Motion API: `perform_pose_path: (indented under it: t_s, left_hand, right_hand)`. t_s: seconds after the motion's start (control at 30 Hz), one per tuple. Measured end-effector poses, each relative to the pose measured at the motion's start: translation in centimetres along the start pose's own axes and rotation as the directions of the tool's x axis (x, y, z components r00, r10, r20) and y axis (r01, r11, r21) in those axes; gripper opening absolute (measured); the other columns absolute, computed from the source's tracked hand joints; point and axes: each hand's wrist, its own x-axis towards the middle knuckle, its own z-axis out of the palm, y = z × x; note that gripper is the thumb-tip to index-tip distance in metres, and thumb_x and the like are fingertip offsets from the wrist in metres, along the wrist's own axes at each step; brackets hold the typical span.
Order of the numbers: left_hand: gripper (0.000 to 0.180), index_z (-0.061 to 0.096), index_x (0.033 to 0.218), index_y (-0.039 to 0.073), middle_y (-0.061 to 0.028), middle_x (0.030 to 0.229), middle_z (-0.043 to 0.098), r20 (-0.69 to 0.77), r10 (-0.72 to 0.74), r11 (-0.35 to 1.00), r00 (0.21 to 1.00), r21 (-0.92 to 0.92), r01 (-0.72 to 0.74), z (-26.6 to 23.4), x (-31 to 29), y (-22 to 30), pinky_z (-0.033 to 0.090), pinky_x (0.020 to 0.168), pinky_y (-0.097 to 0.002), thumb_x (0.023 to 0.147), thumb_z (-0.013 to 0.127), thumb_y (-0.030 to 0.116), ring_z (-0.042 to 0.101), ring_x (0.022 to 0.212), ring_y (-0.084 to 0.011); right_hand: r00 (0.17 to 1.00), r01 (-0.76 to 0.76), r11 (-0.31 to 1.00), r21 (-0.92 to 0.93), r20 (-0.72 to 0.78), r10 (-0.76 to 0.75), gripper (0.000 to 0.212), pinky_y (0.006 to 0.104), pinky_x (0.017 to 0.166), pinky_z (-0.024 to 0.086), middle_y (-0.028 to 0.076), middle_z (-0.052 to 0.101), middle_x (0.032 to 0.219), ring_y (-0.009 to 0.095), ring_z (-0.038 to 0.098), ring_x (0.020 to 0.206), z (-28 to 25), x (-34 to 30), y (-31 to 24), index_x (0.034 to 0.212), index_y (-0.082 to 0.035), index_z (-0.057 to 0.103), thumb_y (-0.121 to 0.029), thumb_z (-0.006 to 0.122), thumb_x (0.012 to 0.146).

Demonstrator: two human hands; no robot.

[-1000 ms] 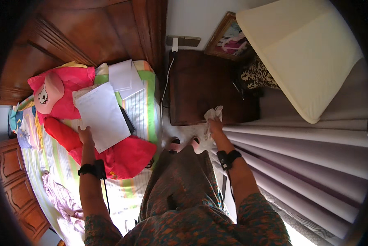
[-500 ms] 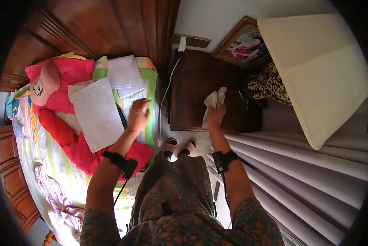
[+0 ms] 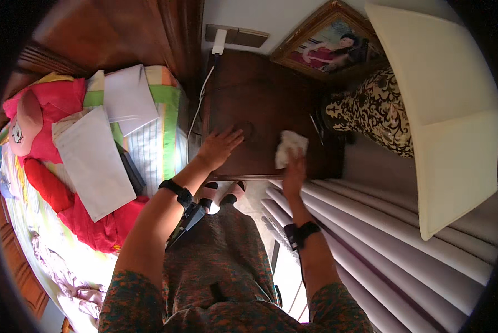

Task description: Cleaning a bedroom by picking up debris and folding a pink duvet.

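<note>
Head view, taking the nightstand [image 3: 260, 94] top as a clock: the white cloth [image 3: 291, 145] is at 5 o'clock on it, bunched in the right hand [image 3: 295, 169], which grasps it. At 8 o'clock the left hand [image 3: 220, 148] is released, fingers spread over the top; whether it touches, I cannot tell. The lamp [image 3: 376, 114] stands toward 3 o'clock, the framed picture [image 3: 329, 50] toward 1, the plug [image 3: 219, 42] toward 11.

Papers [image 3: 95, 164] on bed [image 3: 170, 95], nightstand [image 3: 260, 91] right of bed, lamp [image 3: 435, 127] on nightstand
</note>
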Motion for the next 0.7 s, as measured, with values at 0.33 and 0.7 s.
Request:
perform_pose_path:
  t_s: [0.33, 0.7]
  left_hand:
    - [0.038, 0.051, 0.114, 0.005, -0.0073, 0.126, 0.044, -0.193, -0.134, 0.983, 0.972, 0.094, 0.155, -1.3, 6.3, -0.9, 0.047, 0.081, -0.0307, 0.077, 0.047, 0.012, 0.046, 0.111, -0.0222]
    - [0.034, 0.053, 0.11, 0.002, -0.0105, 0.127, 0.044, -0.231, -0.212, 0.95, 0.95, 0.18, 0.255, -0.6, 9.5, -4.4, 0.05, 0.078, -0.0303, 0.076, 0.048, 0.008, 0.046, 0.111, -0.0241]
  right_hand:
    - [0.923, -0.37, 0.861, -0.351, -0.034, 0.383, 0.054, 0.0444, 0.099, 0.029, 0.021, 0.024, 0.139, 0.04, 0.027, 0.123, 2.1, -1.3, 10.6, 0.133, -0.01, 0.037, -0.011, 0.047, 0.08]
    - [0.991, 0.128, 0.984, -0.126, -0.027, -0.132, 0.054, 0.0475, 0.095, 0.034, 0.016, 0.028, 0.138, 0.041, 0.034, 0.118, 2.3, 13.2, -1.6, 0.129, -0.014, 0.042, -0.002, 0.052, 0.077]
